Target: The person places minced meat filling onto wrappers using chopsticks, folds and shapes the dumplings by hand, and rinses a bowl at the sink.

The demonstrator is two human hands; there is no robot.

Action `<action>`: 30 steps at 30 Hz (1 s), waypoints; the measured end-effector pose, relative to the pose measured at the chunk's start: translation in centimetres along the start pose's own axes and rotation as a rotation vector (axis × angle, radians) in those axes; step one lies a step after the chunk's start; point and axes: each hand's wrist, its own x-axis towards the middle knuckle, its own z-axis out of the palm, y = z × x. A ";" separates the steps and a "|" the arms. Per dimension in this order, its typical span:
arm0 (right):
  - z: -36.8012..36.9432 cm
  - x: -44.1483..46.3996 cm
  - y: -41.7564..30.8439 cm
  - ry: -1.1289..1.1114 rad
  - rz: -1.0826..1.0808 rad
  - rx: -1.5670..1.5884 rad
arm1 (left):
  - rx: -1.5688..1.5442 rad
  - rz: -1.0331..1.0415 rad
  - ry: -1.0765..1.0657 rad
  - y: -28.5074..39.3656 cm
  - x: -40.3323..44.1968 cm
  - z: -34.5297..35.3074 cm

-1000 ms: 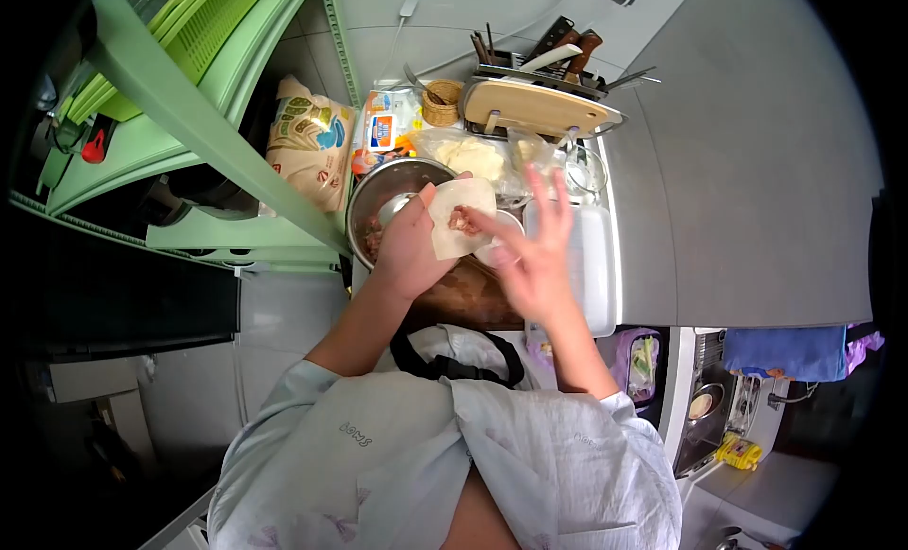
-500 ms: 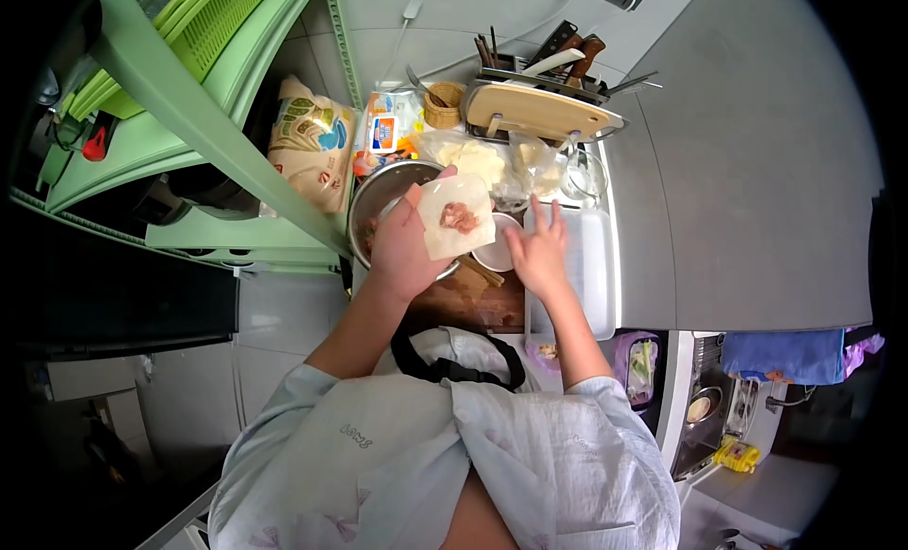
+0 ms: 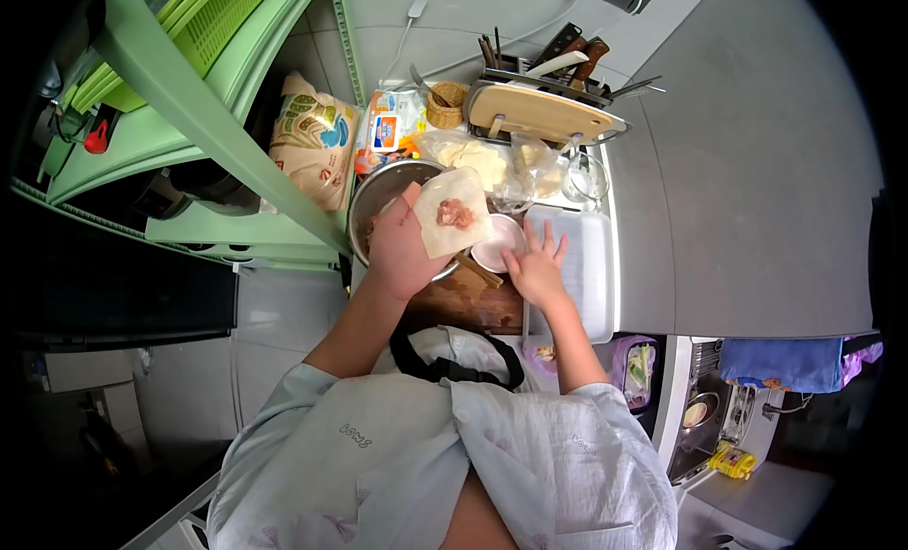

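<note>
A pale square wrapper [image 3: 440, 238] with a small lump of pinkish meat filling [image 3: 455, 213] lies on my left hand [image 3: 399, 249], which holds it over the right side of a metal pot [image 3: 364, 192]. My right hand [image 3: 539, 270] has its fingers spread and holds nothing. It is beside a small white bowl [image 3: 498, 244], with the thumb near the rim, and over the left part of a clear plastic container [image 3: 592, 276]. Wooden chopsticks [image 3: 480, 270] rest partly beneath the wrapper, above a brown board [image 3: 463, 300].
Behind the pot are bagged wrappers [image 3: 470, 159], a wicker cup [image 3: 445, 105] with a fork and a glass jar [image 3: 585, 178]. A knife rack with a cutting board [image 3: 539, 113] stands at the back. A green shelf [image 3: 222, 148] borders the left side.
My right hand has drawn away from the filling, down and right to beside the white bowl. The left hand still holds the wrapper, now seen more fully.
</note>
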 end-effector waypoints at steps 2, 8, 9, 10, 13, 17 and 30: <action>-1.2 -0.5 -0.6 0.211 -0.059 0.242 | -0.002 0.011 -0.011 0.0 0.1 0.1; -9.0 -3.9 -8.2 0.462 -0.423 0.234 | -0.075 -0.007 -0.097 -0.9 0.5 0.3; -9.2 -4.1 -9.4 0.417 -0.442 0.180 | -0.090 -0.014 -0.128 -1.1 0.6 0.3; -9.2 -4.3 -9.9 0.369 -0.464 0.127 | -0.105 -0.017 -0.157 -1.2 0.6 0.4; -8.6 -4.0 -9.0 0.424 -0.379 0.063 | -0.101 -0.003 -0.123 -1.0 0.4 0.8; -7.4 -3.4 -6.2 0.497 -0.235 0.098 | -0.027 0.020 -0.105 -0.5 0.4 0.3; 1.5 0.5 1.0 0.143 -0.064 -0.010 | -0.005 0.003 -0.118 -0.1 -0.4 0.9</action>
